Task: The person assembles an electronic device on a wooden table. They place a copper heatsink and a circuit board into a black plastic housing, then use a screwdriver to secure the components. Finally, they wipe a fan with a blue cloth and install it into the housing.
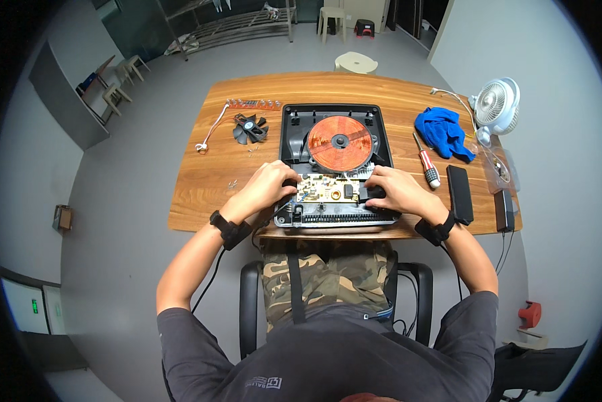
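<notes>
An induction cooker's black plastic base (289, 127) lies opened in front of me. A round copper coil (340, 144) sits in its far half. Across the near half is a pale yellow circuit board (321, 189) with small components on it. My left hand (267, 183) is closed on the board's left end, its fingertips partly hidden. At the right end, my right hand (403, 190) grips the board beside a black component (369, 193), thumb toward me. A silver heat sink (360, 173) shows between the board and the coil.
On the wooden table (207, 194) lie a loose black fan (250, 128), a small strip board (254, 104) with a white cable, and tiny screws. To the right are a screwdriver (427, 164), a phone (459, 194), a blue cloth (443, 131) and a white desk fan (497, 106).
</notes>
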Motion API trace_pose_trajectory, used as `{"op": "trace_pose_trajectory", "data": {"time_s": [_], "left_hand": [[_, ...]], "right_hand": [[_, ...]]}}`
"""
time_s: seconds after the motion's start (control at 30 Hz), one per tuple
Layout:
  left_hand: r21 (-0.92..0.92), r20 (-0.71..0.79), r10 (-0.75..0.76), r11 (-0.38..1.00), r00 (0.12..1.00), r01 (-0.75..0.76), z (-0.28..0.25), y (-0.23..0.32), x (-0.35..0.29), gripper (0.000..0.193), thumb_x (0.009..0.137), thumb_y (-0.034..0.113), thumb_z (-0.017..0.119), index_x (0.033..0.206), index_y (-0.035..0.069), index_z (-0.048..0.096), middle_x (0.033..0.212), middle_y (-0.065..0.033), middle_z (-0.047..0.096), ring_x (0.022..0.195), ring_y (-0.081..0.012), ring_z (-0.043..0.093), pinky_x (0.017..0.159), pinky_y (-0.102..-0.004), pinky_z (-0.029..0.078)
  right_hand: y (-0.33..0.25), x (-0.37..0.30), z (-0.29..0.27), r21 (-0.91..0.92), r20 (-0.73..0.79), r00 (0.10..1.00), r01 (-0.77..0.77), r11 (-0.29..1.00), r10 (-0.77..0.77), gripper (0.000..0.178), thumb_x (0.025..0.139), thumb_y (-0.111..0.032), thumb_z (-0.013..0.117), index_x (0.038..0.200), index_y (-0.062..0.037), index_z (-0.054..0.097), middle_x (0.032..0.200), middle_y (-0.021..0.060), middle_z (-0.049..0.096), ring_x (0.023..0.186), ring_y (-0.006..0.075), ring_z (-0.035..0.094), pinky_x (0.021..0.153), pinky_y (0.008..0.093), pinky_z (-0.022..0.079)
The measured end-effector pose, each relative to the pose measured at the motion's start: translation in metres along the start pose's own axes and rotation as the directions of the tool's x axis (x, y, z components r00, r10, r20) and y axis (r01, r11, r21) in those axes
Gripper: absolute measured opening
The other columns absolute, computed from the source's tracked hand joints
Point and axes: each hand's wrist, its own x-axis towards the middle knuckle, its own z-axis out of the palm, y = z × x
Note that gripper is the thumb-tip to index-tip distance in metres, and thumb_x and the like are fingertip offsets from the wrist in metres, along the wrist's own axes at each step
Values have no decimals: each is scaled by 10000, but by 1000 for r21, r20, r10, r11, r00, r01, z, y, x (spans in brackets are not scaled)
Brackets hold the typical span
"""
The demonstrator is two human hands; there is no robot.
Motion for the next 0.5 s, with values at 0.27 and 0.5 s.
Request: {"op": "trace_pose_trajectory", "data": {"time_s": [0.27, 0.5], "left_hand": [[-31, -11, -61, 998, 998, 61, 4, 2, 0, 245, 812, 128, 811, 1036, 35, 770, 1016, -139, 750, 1023, -326, 677, 917, -420, 542], [-31, -43, -91, 995, 995, 90, 9, 5, -1, 271, 806, 124, 818, 1061, 44, 770, 1007, -132, 751, 1011, -315, 674, 910, -411, 544]], "right_hand": [[5, 1, 6, 5, -63, 996, 55, 998, -55, 334, 869, -333, 772, 1062, -67, 714, 1004, 110, 673, 955, 341, 676, 816, 442, 549], [5, 0, 5, 16, -75, 996, 56, 998, -54, 324, 860, -322, 776, 1049, -67, 710, 996, 112, 675, 936, 346, 675, 798, 448, 547]]}}
